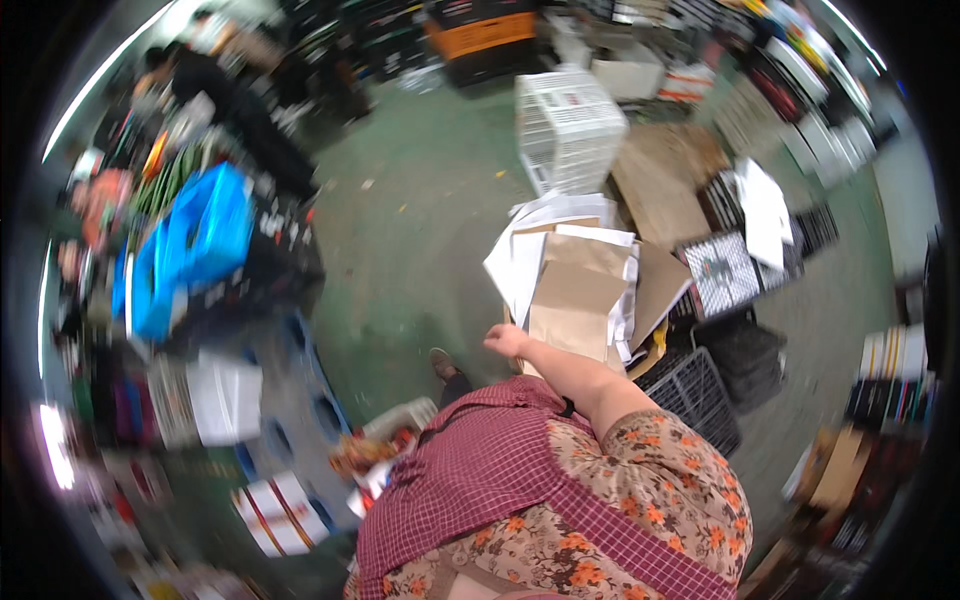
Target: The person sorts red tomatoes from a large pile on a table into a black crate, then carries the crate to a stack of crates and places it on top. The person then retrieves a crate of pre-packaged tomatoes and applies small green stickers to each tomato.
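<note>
My right hand (508,341) reaches across the front of my body, its fingers loosely curled; I see nothing held in it, but blur hides the fingertips. Just beside it is a heap of flattened cardboard (574,300) and white paper sheets (517,262), which looks piled in a container whose rim is mostly covered. My left hand is out of view. Close on my left side stands a pale plastic basket (405,420) with orange-red items around it.
A white slatted crate (574,131) stands ahead, near a brown board (664,180). Black crates (694,397) lie at right. On the left are a blue plastic bag (199,232), a blue pallet (311,375) and a striped white box (281,514). A person in dark clothes (232,112) bends at upper left.
</note>
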A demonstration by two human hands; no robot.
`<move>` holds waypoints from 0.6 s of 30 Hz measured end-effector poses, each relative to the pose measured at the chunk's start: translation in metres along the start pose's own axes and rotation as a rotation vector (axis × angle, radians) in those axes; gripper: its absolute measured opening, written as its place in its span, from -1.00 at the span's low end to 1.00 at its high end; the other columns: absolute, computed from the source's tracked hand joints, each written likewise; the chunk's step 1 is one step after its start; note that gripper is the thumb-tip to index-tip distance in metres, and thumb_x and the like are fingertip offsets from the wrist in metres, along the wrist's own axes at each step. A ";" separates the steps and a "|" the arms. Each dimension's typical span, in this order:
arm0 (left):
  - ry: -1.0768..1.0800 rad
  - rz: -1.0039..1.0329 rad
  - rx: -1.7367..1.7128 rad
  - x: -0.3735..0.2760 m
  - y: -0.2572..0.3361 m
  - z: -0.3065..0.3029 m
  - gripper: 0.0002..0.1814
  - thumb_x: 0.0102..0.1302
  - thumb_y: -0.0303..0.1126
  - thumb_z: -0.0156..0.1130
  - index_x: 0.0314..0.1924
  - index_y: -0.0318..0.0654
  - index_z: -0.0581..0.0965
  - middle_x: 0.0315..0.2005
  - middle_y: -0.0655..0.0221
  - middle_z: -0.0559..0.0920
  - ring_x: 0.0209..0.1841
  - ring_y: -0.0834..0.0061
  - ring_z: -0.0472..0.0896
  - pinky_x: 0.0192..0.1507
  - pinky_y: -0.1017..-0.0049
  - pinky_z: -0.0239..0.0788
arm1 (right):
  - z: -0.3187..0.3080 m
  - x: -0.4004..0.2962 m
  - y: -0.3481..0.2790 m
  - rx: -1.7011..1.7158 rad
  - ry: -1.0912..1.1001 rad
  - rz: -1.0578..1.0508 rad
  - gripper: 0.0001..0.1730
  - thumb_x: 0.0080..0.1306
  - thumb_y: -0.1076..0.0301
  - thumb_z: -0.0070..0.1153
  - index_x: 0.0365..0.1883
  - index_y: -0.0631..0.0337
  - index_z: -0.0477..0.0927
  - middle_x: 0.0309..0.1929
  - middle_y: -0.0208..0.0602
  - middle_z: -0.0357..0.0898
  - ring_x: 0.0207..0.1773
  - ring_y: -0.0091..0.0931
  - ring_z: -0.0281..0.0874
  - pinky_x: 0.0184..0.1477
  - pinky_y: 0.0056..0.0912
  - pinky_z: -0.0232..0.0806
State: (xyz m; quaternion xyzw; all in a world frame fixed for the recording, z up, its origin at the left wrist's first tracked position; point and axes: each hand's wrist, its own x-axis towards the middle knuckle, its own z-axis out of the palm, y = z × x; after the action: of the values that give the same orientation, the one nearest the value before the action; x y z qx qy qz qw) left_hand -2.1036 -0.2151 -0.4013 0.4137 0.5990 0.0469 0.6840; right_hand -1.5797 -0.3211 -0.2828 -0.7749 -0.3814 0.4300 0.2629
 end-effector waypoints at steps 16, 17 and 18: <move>-0.145 0.025 0.288 0.337 0.453 -0.028 -0.59 0.39 -0.10 0.06 0.14 -0.11 0.42 -0.11 0.24 0.60 -0.14 0.26 0.60 -0.11 0.21 0.46 | -0.036 0.161 -0.015 0.238 0.282 0.435 -0.56 0.17 0.01 0.12 -0.17 0.16 0.70 -0.15 -0.10 0.68 -0.05 -0.21 0.63 0.06 -0.24 0.42; -0.127 0.025 0.361 0.349 0.496 -0.005 -0.57 0.39 -0.08 0.05 0.18 -0.06 0.41 -0.08 0.25 0.60 -0.14 0.27 0.61 -0.12 0.23 0.44 | -0.042 0.169 -0.015 0.260 0.294 0.465 -0.56 0.17 0.02 0.14 -0.16 0.17 0.70 -0.15 -0.09 0.68 -0.07 -0.23 0.63 0.04 -0.25 0.43; -0.142 0.006 0.373 0.356 0.533 0.024 -0.56 0.40 -0.06 0.06 0.19 -0.05 0.40 -0.06 0.24 0.60 -0.12 0.27 0.61 -0.12 0.23 0.44 | -0.045 0.175 -0.013 0.288 0.308 0.502 -0.55 0.16 0.02 0.15 -0.16 0.19 0.70 -0.16 -0.08 0.68 -0.09 -0.24 0.64 0.02 -0.27 0.44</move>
State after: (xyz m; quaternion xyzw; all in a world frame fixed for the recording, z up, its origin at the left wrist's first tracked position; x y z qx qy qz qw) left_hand -1.7539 0.3198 -0.3493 0.5373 0.5462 -0.0925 0.6359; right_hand -1.4860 -0.1742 -0.3328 -0.8556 -0.0694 0.4085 0.3102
